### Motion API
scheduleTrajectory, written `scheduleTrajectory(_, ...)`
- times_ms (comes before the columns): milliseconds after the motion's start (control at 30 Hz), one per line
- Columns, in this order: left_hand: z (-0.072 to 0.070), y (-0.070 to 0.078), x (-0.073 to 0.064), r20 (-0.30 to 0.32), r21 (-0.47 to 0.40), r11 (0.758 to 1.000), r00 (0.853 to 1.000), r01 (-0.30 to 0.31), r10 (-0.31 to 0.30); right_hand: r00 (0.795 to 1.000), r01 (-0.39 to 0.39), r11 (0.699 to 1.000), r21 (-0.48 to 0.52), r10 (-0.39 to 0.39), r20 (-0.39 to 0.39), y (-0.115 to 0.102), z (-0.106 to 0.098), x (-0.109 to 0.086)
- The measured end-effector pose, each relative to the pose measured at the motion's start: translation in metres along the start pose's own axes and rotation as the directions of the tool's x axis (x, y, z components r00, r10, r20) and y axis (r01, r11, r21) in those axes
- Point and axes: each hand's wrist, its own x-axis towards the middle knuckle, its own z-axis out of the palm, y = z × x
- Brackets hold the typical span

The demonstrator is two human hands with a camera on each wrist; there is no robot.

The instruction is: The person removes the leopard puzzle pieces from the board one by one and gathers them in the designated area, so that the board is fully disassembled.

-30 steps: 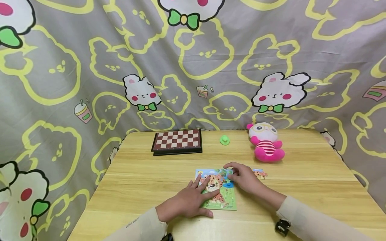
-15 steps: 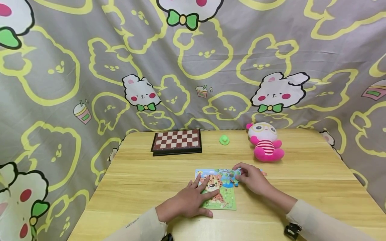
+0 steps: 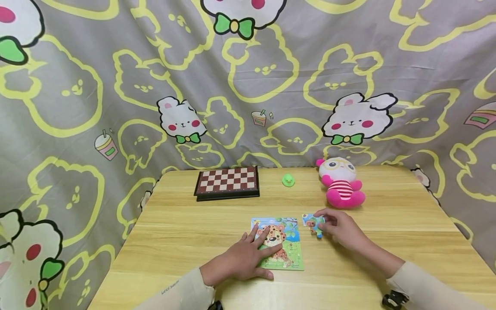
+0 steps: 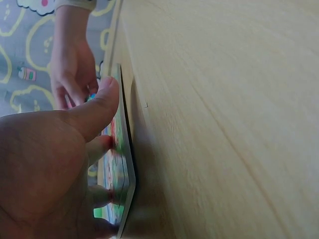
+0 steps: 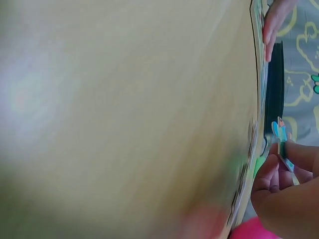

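Note:
A jigsaw puzzle board with a cartoon leopard lies flat on the table. My left hand rests on its left part with straight, spread fingers, hiding some of the picture. To the right of the board, my right hand pinches a blue-green puzzle piece between thumb and fingers. That piece is held above the table, tilted on edge in the right wrist view. Beside and partly behind it are loose puzzle pieces, showing blue sky and leopard spots. How many lie there is hidden by the right hand.
A folded checkered board game box stands at the back left of the wooden table. A small green toy sits at the back middle. Behind the right hand is a pink and white plush toy. A patterned curtain hangs behind.
My right hand has moved right, from the board's upper right corner to the loose pieces, carrying the blue-green puzzle piece. My left hand has stayed on the board.

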Motion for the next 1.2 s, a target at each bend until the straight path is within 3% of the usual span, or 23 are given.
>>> scheduleTrajectory(700,0.000,0.000,0.000,0.001,-0.010,1.000,1.000,0.000,0.000,0.999,-0.017,1.000,-0.012,0.017,-0.051,0.028,-0.049,-0.023)
scheduleTrajectory(1200,-0.001,0.000,-0.001,0.005,-0.020,1.000,1.000,0.005,-0.005,0.996,-0.071,0.990,-0.122,0.063,-0.068,0.048,-0.071,-0.023)
